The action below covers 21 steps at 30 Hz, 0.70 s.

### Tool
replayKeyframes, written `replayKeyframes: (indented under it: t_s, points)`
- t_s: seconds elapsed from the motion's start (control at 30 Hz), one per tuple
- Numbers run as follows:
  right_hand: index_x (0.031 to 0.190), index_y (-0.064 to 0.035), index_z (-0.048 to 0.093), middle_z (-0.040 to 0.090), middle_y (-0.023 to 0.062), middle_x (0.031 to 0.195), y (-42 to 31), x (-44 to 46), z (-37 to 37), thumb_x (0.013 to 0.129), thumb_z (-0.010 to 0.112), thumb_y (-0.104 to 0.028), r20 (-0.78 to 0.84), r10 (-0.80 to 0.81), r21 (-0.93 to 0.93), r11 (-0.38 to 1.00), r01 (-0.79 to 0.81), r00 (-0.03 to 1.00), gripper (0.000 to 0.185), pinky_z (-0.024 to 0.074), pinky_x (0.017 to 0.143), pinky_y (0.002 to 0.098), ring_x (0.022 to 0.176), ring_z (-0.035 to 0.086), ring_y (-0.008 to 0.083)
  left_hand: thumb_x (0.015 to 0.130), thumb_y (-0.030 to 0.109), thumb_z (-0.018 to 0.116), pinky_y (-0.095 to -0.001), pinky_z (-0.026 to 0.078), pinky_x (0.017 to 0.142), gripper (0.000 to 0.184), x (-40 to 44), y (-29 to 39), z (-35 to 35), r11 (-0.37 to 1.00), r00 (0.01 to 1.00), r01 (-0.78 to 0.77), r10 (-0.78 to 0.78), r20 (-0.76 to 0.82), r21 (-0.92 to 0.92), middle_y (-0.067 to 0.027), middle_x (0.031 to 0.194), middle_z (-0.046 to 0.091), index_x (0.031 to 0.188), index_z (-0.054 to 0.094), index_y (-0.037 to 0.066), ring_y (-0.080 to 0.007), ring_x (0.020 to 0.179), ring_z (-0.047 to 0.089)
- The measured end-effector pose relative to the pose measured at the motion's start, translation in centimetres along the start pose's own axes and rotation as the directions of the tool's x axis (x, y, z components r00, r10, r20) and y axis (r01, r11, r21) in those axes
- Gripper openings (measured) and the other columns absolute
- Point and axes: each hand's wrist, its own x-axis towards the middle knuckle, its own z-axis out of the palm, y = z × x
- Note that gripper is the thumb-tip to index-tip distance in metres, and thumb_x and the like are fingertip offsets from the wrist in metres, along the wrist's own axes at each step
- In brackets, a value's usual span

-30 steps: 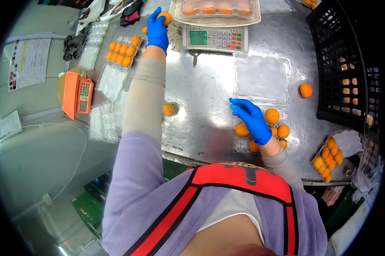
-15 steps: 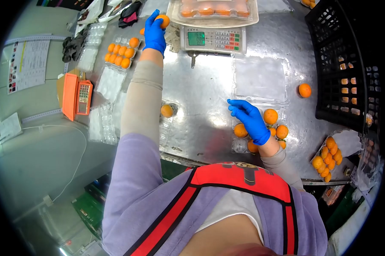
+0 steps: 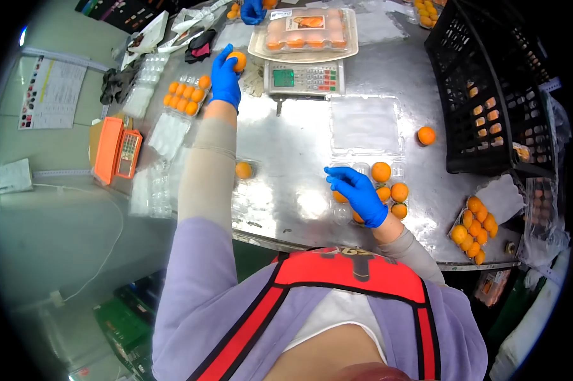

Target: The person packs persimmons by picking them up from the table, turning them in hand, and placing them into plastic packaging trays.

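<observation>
Oranges are being handled at a metal table. My left hand, in a blue glove, is stretched out left of the scale and closed on an orange. My right hand, also blue-gloved, hovers over an open clear plastic clamshell box. Its fingers are extended, with nothing visible in them. Several oranges sit in the near half of that box, some partly hidden under the hand. A single orange lies in clear plastic left of centre.
A digital scale bears a filled fruit pack. Another person's blue glove is behind it. Filled boxes stand left and right. A black crate and a loose orange are on the right; an orange calculator case is left.
The view has shifted, showing more of the far side. My left hand has drawn slightly nearer with the orange. My right hand stays over the box. Another person's glove has come into view.
</observation>
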Motion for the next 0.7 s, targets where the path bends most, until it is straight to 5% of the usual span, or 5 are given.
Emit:
replayKeyframes:
  t_s: [0.27,0.6,0.7]
  points:
    - [0.117,-0.0047,0.056,0.058,0.0016,0.099,0.9,-4.8,-0.3,0.087,0.057,-0.014,-0.003,-0.083,-0.095,0.992,0.082,0.997,0.032,0.0419,0.082,0.0234,0.090,0.051,0.0085,0.080,0.012,0.052,-0.0243,0.041,0.072,0.045,-5.9,-0.7,0.2,0.996,0.999,0.036,-0.035,0.014,-0.079,-0.0027,0.114,0.055,0.125,0.052,0.014,-0.0134,0.094,0.053]
    - [0.114,-0.0027,0.057,0.059,0.0033,0.099,1.4,-9.2,-2.0,0.086,0.057,-0.015,-0.035,-0.117,-0.171,0.979,0.110,0.992,0.030,0.0441,0.082,0.0250,0.093,0.054,0.0101,0.081,0.010,0.050,-0.0213,0.041,0.058,0.044,-12.8,-6.5,0.6,0.962,0.985,0.168,-0.170,0.010,-0.213,-0.0034,0.104,0.057,0.124,0.053,0.017,-0.0108,0.072,0.050]
    - [0.114,-0.0025,0.057,0.060,0.0036,0.098,1.4,-10.0,-2.6,0.086,0.058,-0.015,-0.044,-0.162,-0.150,0.977,0.154,0.986,0.031,0.0448,0.081,0.0245,0.091,0.055,0.0101,0.083,0.017,0.048,-0.0218,0.041,0.068,0.046,-15.7,-6.8,0.7,0.960,0.968,0.250,-0.244,0.063,-0.124,-0.0030,0.107,0.055,0.129,0.048,0.016,-0.0118,0.079,0.049]
